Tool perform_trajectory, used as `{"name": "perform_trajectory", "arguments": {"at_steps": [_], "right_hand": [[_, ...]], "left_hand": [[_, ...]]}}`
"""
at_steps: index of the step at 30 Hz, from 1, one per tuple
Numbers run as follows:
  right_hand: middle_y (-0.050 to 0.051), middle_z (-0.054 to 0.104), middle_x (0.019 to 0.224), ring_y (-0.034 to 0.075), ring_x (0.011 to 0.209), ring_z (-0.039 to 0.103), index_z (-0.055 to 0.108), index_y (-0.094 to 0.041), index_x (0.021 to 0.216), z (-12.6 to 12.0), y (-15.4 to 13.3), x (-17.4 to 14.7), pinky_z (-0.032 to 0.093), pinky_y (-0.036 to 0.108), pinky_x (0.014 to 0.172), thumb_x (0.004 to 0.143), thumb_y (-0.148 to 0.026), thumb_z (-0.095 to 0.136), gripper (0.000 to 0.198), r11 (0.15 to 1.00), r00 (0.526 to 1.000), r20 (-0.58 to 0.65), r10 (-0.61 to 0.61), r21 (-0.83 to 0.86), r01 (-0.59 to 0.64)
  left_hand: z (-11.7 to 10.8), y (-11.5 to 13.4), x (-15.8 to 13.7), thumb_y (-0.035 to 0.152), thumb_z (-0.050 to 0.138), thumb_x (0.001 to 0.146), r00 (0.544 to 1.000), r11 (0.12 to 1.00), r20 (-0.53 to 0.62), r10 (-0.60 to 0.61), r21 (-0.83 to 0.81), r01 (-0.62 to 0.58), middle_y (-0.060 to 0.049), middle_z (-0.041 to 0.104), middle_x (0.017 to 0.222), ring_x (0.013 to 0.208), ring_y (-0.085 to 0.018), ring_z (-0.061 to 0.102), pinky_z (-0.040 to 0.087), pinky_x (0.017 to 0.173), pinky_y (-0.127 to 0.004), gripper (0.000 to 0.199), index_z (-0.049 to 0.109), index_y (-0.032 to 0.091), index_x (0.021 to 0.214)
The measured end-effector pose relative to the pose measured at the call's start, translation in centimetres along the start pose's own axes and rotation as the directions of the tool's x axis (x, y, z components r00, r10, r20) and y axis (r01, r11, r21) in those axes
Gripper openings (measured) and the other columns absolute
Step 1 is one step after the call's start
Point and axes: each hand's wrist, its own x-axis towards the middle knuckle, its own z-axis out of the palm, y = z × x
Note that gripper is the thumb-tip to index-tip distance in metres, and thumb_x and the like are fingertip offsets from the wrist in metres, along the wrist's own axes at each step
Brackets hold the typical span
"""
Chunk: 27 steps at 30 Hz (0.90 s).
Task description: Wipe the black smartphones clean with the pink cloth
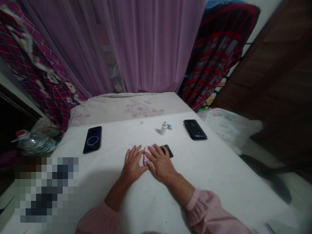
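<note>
My left hand (133,165) rests on the white tablecloth with its fingers stretched and slightly apart. Its fingertips and thumb reach the left edge of a small pink flat piece (146,157), which may be cloth or paper. Over that piece lies my right hand (159,163), palm down and fingers spread, hiding much of it. From under the right hand's fingers sticks out the dark end of a flat black object (170,150) that looks like a phone. Beyond the hands stands a small white spray bottle (163,128), with a little blue-and-white packet (169,127) just behind it.
A dark phone with a ring on its back (93,139) lies at the left. Black stacked devices (195,129) lie near the right edge. A tiny pale square (141,123) is farther back. Purple curtains (156,45) hang behind the table (146,208). A plastic bottle (36,142) stands left.
</note>
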Motion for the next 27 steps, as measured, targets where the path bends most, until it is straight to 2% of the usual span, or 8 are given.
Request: {"name": "perform_trajectory", "arguments": {"at_steps": [6,10,13,17,20,23,25,27], "right_hand": [[0.006,0.044,0.148,0.031,0.139,0.032,0.054,-0.035,0.133,-0.5,1.2,-3.0,0.022,0.057,0.109,0.096,-0.041,0.046,0.038,0.999,1.0,-0.018,0.0,-0.039,-0.001],[0.006,0.044,0.148,0.033,0.139,0.031,0.051,-0.033,0.137,-0.8,3.0,-4.9,0.021,0.06,0.108,0.096,-0.038,0.045,0.041,0.991,0.997,-0.027,0.079,-0.11,-0.081],[0.007,0.046,0.146,0.033,0.138,0.032,0.048,-0.027,0.139,-0.5,4.0,-4.8,0.022,0.06,0.107,0.097,-0.035,0.042,0.044,0.971,0.983,-0.086,0.161,-0.162,-0.173],[0.012,0.045,0.147,0.035,0.138,0.032,0.048,-0.02,0.138,0.4,3.8,-2.8,0.023,0.061,0.107,0.097,-0.036,0.041,0.045,0.949,0.959,-0.161,0.235,-0.175,-0.262],[0.015,0.041,0.148,0.035,0.138,0.032,0.051,-0.019,0.137,0.9,2.6,-1.2,0.025,0.062,0.106,0.096,-0.037,0.043,0.045,0.962,0.968,-0.146,0.204,-0.153,-0.226],[0.014,0.043,0.147,0.034,0.138,0.034,0.053,-0.021,0.135,1.0,1.5,-0.7,0.026,0.061,0.106,0.094,-0.035,0.048,0.043,0.987,0.987,-0.114,0.113,-0.1,-0.125],[0.012,0.051,0.141,0.031,0.133,0.042,0.057,-0.022,0.13,0.8,1.1,-0.9,0.031,0.056,0.106,0.094,-0.03,0.048,0.038,0.999,0.992,-0.123,0.036,-0.034,-0.041],[0.011,0.064,0.126,0.026,0.122,0.054,0.064,-0.022,0.12,0.6,1.4,-1.2,0.04,0.047,0.101,0.095,-0.026,0.045,0.031,0.998,0.985,-0.173,0.009,0.061,0.002]], "left_hand": [[-0.2,0.0,-0.1,0.036,0.074,0.072,1.0,1.0,-0.001,0.006,-0.009,-0.006,-0.011,0.049,0.145,0.139,-0.032,0.036,0.022,0.116,-0.055,0.056,0.056,0.025,0.124],[-0.4,0.1,-0.1,0.037,0.076,0.073,1.0,1.0,0.02,0.006,-0.024,-0.006,-0.012,0.049,0.145,0.14,-0.033,0.034,0.02,0.116,-0.056,0.059,0.055,0.022,0.126],[-0.5,0.2,-0.1,0.039,0.075,0.074,0.999,1.0,0.032,0.006,-0.024,-0.005,-0.011,0.047,0.146,0.14,-0.032,0.033,0.019,0.116,-0.056,0.06,0.055,0.023,0.127],[-0.4,0.1,0.0,0.04,0.075,0.074,0.999,1.0,0.052,0.01,-0.013,-0.01,-0.012,0.047,0.146,0.14,-0.032,0.033,0.019,0.116,-0.057,0.061,0.054,0.022,0.128],[-0.3,-0.1,0.0,0.041,0.074,0.075,0.999,1.0,0.044,0.02,-0.008,-0.019,-0.011,0.047,0.146,0.14,-0.032,0.033,0.019,0.115,-0.057,0.06,0.053,0.024,0.129],[-0.1,-0.3,0.0,0.043,0.073,0.076,0.999,1.0,0.043,0.031,-0.006,-0.031,-0.011,0.048,0.146,0.14,-0.032,0.033,0.019,0.115,-0.056,0.06,0.053,0.025,0.129],[-0.1,-0.5,0.0,0.043,0.072,0.076,0.998,0.999,0.048,0.038,-0.008,-0.038,-0.011,0.047,0.146,0.14,-0.032,0.033,0.019,0.116,-0.056,0.061,0.052,0.024,0.131],[0.1,-0.5,-0.1,0.043,0.071,0.077,0.998,0.999,0.041,0.041,-0.012,-0.04,-0.011,0.047,0.146,0.141,-0.032,0.033,0.018,0.116,-0.056,0.062,0.051,0.024,0.132]]}}
